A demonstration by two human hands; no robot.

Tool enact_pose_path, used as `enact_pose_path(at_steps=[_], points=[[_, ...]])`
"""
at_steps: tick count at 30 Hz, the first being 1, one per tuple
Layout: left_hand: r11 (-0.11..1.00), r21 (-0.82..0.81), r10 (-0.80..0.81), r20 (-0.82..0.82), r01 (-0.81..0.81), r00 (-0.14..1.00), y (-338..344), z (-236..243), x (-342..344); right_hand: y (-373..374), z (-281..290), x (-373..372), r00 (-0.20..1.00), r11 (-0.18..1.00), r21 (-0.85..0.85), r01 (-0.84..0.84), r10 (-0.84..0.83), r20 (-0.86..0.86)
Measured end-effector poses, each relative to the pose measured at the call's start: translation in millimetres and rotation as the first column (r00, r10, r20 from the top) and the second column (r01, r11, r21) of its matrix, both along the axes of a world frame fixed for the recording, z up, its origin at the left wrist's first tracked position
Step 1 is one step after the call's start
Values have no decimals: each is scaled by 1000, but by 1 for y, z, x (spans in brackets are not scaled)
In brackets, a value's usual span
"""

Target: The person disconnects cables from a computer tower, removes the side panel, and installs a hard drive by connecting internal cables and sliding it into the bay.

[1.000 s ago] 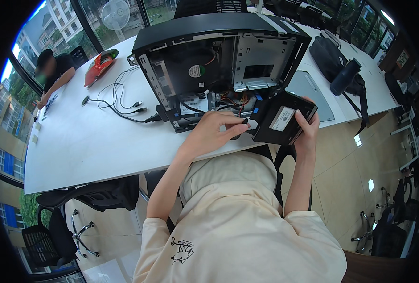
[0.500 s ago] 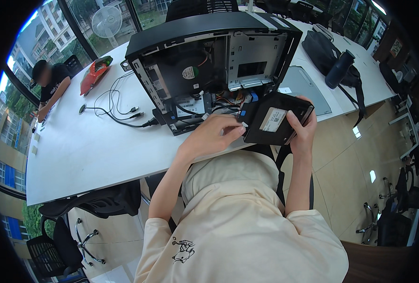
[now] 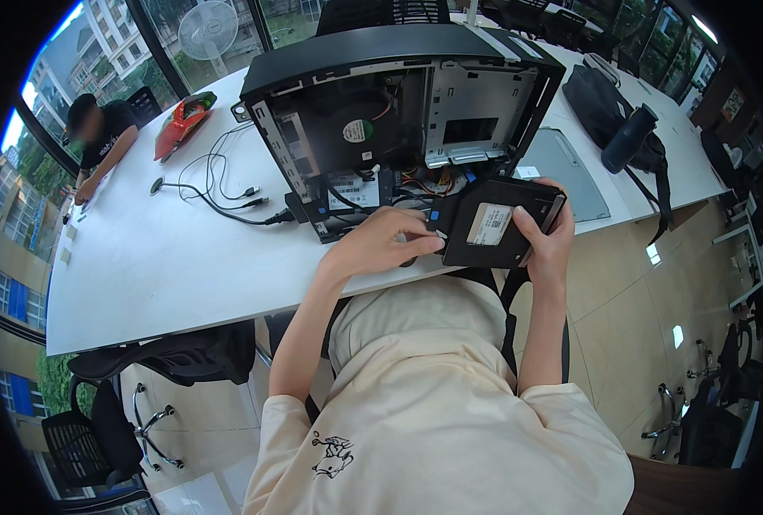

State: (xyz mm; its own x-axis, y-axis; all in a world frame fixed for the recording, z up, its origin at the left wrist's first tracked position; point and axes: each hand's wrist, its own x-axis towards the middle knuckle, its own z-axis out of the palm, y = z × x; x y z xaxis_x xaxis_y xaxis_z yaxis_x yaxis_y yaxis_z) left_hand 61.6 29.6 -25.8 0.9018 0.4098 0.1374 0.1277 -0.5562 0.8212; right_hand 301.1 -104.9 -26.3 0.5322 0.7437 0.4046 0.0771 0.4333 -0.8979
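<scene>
Right hand (image 3: 552, 237) holds black drive (image 3: 491, 227) near computer case (image 3: 399, 120).

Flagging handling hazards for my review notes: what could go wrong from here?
The flat black unit is held up at the table's front edge, gripped by the right hand, so it might fall if that grip slips.
The left hand is at the unit's left edge; any small part there, too hidden to make out, could be strained.
Wires in the open computer case lie close behind, so the unit might snag them.

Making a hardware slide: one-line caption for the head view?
The right hand holds a flat black component, the left hand at its edge, before an open black computer case.
</scene>
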Motion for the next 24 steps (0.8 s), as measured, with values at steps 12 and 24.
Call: enact_pose_path(at_steps=[12,24], points=[[998,60,-35,197,24,980,4,-12,6,-9,7,-9,998,998,-16,59,-59,0],[968,-227,138,132,-106,982,1,-3,-2,-2,3,-20,995,994,33,102,-101,-25]])
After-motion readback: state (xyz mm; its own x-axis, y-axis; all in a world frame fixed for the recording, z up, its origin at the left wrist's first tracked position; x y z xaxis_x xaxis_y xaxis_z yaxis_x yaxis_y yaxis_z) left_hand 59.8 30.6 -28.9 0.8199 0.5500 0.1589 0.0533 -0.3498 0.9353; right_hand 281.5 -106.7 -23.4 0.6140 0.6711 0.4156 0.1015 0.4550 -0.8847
